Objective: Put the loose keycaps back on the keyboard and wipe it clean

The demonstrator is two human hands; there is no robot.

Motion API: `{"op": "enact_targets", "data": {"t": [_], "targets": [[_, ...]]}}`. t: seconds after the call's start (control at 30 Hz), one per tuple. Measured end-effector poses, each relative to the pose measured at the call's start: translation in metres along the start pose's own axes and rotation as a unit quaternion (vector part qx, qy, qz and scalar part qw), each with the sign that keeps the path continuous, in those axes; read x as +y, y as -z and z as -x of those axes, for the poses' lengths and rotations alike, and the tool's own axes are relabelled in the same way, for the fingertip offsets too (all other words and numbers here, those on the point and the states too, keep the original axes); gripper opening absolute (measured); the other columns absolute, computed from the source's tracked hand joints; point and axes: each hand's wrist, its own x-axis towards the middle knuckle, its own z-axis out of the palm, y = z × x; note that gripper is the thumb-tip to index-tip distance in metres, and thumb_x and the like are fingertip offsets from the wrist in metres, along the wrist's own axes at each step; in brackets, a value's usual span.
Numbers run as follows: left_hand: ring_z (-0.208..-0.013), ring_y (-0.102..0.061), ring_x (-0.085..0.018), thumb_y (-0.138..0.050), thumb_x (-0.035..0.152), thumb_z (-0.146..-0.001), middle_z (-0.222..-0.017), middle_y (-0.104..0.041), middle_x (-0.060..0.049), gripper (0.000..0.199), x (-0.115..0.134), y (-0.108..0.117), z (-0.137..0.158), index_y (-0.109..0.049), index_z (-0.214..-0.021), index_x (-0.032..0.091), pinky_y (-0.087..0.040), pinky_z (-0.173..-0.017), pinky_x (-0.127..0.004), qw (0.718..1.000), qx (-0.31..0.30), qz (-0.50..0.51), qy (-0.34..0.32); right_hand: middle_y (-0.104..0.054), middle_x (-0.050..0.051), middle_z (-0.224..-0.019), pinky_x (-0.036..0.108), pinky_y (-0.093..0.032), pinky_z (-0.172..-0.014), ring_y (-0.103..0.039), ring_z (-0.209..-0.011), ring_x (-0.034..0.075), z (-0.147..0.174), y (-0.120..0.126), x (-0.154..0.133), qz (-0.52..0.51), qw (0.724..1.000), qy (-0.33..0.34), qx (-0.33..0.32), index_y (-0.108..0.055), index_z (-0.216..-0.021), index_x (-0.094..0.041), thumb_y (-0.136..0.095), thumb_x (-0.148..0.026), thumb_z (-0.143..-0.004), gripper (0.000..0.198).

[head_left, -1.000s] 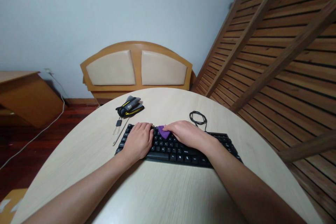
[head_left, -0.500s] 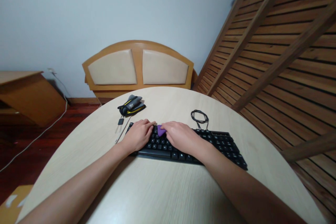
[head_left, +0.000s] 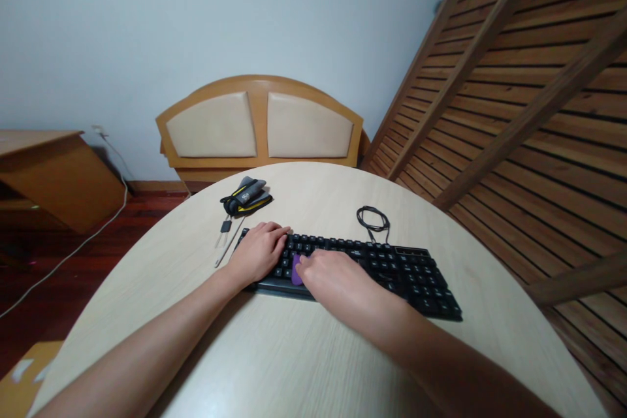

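Observation:
A black keyboard (head_left: 416, 282) lies across the light wooden table. My left hand (head_left: 260, 249) is closed over its left part, fingers at the back edge and thumb pointing right. My right hand (head_left: 337, 277) bears down on the middle of the keys, its fingers closed on a small purple cloth (head_left: 296, 270). The cloth touches the lower rows of keys near the front edge. Most of it is hidden under my right fingers.
Behind my left hand lie a folded grey, black and yellow bundle (head_left: 247, 196) and a thin white stick (head_left: 229, 245). The keyboard's coiled black cable (head_left: 373, 217) sits behind it. A padded headboard (head_left: 259, 119) stands past the round table (head_left: 304, 353); slatted wood (head_left: 519, 98) leans at right.
My right hand has drawn the purple cloth towards me, from the upper rows of keys down to the front rows. The left hand stays in place on the keyboard.

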Motion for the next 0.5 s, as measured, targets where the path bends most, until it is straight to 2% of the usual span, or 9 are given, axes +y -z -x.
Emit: {"op": "enact_targets", "data": {"t": [0.13,0.27,0.37,0.43,0.5], "targets": [[-0.106,-0.063,-0.029,-0.038,0.027,-0.102,-0.113,-0.07,-0.012,0.04,0.001,0.002,0.0,-0.068,-0.125,0.015,-0.049,-0.098,-0.045,1.0,-0.004,0.001,0.002,-0.075,0.013,-0.085,0.031,-0.054,-0.063,-0.071,-0.073,0.022,0.01,0.006,-0.015,0.001,1.0,-0.004,-0.03,-0.073,-0.085,-0.016,-0.055,-0.001,-0.085,0.023],[-0.107,-0.062,-0.028,-0.038,0.029,-0.103,-0.113,-0.07,-0.012,0.039,0.001,0.001,0.0,-0.069,-0.124,0.017,-0.049,-0.098,-0.045,1.0,0.002,0.006,0.001,-0.075,0.01,-0.079,0.031,-0.053,-0.064,-0.072,-0.073,0.024,0.015,0.027,-0.001,-0.045,0.996,-0.045,-0.069,-0.075,-0.085,-0.017,-0.057,-0.003,-0.083,0.022],[-0.107,-0.063,-0.027,-0.039,0.032,-0.103,-0.113,-0.07,-0.011,0.039,0.001,0.001,0.001,-0.066,-0.126,0.017,-0.049,-0.098,-0.044,1.0,0.0,0.005,-0.001,-0.076,0.011,-0.096,0.03,-0.052,-0.074,-0.071,-0.086,0.023,0.009,0.032,0.024,-0.056,0.992,-0.116,0.01,-0.073,-0.106,-0.019,-0.049,-0.004,-0.09,0.033],[-0.106,-0.063,-0.027,-0.041,0.035,-0.103,-0.113,-0.07,-0.01,0.04,0.001,0.002,0.001,-0.062,-0.133,0.019,-0.049,-0.097,-0.044,1.0,0.001,0.004,-0.01,-0.075,0.01,-0.106,0.03,-0.051,-0.081,-0.069,-0.098,0.024,0.002,0.025,0.039,-0.056,0.988,-0.128,0.062,-0.07,-0.115,-0.021,-0.046,-0.006,-0.093,0.036],[-0.106,-0.064,-0.027,-0.043,0.039,-0.103,-0.113,-0.07,-0.009,0.04,0.002,0.003,0.002,-0.06,-0.135,0.022,-0.049,-0.096,-0.045,1.0,-0.001,0.005,-0.022,-0.074,0.008,-0.11,0.031,-0.051,-0.083,-0.068,-0.102,0.024,-0.004,0.015,0.047,-0.066,0.987,-0.127,0.068,-0.068,-0.12,-0.024,-0.045,-0.007,-0.094,0.039]]}}
